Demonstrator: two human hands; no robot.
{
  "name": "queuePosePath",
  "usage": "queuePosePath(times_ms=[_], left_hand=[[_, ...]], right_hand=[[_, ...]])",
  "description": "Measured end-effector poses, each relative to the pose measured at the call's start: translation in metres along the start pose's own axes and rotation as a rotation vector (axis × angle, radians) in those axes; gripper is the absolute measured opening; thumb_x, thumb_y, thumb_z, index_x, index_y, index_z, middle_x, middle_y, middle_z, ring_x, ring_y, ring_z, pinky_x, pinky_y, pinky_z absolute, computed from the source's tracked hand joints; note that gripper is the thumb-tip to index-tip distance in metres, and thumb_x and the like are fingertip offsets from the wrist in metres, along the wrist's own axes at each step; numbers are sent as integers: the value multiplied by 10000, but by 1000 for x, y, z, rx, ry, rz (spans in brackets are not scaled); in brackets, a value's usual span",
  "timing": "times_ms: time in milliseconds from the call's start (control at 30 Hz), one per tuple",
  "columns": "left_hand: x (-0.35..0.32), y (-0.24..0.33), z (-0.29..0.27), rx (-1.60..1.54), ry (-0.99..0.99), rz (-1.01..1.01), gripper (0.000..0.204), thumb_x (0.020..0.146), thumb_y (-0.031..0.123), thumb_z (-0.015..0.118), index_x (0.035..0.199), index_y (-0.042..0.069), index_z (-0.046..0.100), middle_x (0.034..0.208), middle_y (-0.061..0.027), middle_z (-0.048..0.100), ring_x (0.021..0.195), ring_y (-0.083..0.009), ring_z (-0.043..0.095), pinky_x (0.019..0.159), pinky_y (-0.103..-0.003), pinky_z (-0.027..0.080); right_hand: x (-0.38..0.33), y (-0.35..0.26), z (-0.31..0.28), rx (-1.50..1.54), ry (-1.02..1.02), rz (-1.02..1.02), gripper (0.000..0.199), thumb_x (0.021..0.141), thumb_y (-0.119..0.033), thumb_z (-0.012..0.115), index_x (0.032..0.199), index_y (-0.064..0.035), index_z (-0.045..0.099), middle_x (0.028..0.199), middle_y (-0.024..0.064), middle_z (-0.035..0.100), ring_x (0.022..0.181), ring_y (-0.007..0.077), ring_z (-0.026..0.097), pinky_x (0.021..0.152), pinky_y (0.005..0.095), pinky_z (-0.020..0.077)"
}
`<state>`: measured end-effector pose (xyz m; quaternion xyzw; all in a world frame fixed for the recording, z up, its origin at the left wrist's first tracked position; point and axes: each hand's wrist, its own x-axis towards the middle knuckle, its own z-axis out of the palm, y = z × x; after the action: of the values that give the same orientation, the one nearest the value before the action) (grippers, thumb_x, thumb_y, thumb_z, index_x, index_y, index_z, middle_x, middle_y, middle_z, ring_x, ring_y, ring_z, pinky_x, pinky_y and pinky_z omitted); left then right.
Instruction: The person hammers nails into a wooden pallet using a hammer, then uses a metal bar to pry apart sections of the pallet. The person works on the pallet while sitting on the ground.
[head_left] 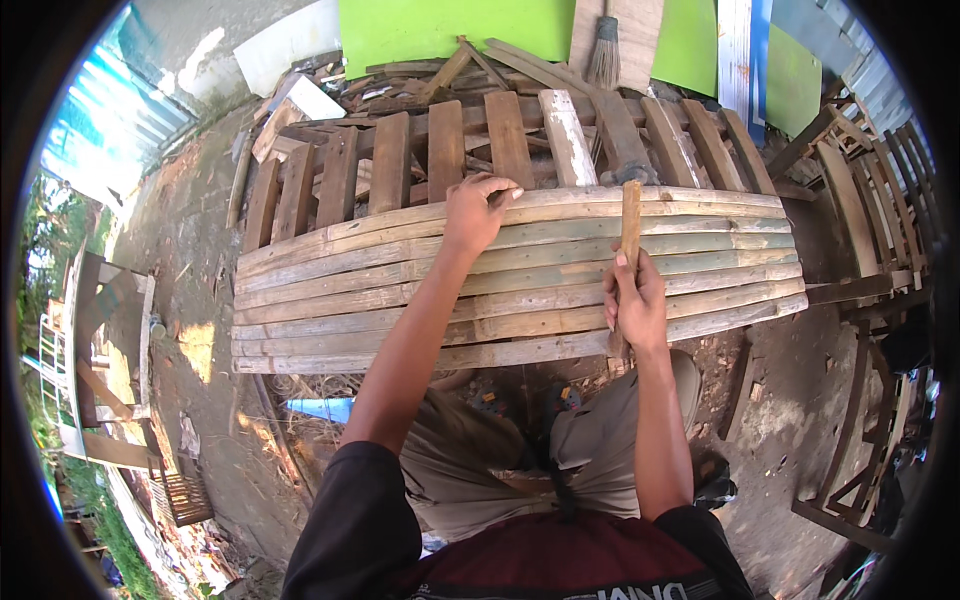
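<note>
Clearly, the bamboo panel (345, 285) lies crosswise in front of you, its long pale strips running out to both sides of your fingers, with some greenish lengths between your two hands. Your left hand (474, 215) is at the panel's far edge, its fingers curled, thumb and forefinger drawn close together; I cannot tell whether they pinch anything small. Your right hand (637, 300) is nearer to you, over the right part of the panel, its fingers clamped around a wooden bar (631, 215). The bar's upper end sticks up past those fingers toward the far edge; a darker length shows below them, near the panel's close edge.

Beyond your left fingers, a row of wooden slats (510, 140) fans out from behind the panel, and a white-painted slat (567, 140) stands between the directions of your two hands. Farther off, past the slats, there is scrap wood (440, 78), then green boards (460, 35) and a broom (604, 55) with its bristles down.

Below your fingers, on your own side, are your trousers (640, 440). A blue piece (322, 408) lies on the ground (190, 260), lower and to the left of your left fingers. Well to the right of your right fingers stand wooden frames (850, 200).
</note>
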<state>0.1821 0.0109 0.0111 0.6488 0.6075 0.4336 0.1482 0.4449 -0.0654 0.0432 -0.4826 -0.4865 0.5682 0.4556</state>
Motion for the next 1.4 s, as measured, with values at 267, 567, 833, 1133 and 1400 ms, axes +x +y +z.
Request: queuePosePath(times_ms=[267,567,833,1133,1400], left_hand=[[0,-2,0,10,15,53,138,842,109,791,962,40,775,970,-112,739,901,-302,690,824,-374,535],[-1,-3,0,-38,31,59,133,825,117,807,937,47,790,952,-112,751,864,-275,713,795,-355,546],[0,-1,-4,-51,15,16,138,807,109,819,924,40,793,936,-122,750,841,-277,719,769,-358,553],[0,-10,3,-105,47,32,121,789,176,825,869,88,802,882,-70,744,802,-275,703,774,-404,531],[-1,-12,6,-70,17,-22,126,801,214,816,880,116,810,922,-55,747,886,-259,691,872,-416,474]], right_hand=[[4,-16,33,-410,-66,6,439,1079,-378,476,1219,29,563,757,165,593,697,272,601,680,407,468],[17,-36,57,-640,-162,-75,384,1073,-367,478,1071,12,542,733,218,604,710,391,603,680,477,463],[27,-28,47,-720,-218,-151,400,1082,-381,473,1127,8,556,689,115,579,643,228,599,636,407,472],[21,-36,51,-718,-167,-180,444,1085,-413,454,1144,14,562,706,148,585,668,245,625,652,411,477],[21,-37,45,-768,-249,-165,448,1085,-412,453,1094,24,556,719,177,597,669,296,610,661,431,467]])
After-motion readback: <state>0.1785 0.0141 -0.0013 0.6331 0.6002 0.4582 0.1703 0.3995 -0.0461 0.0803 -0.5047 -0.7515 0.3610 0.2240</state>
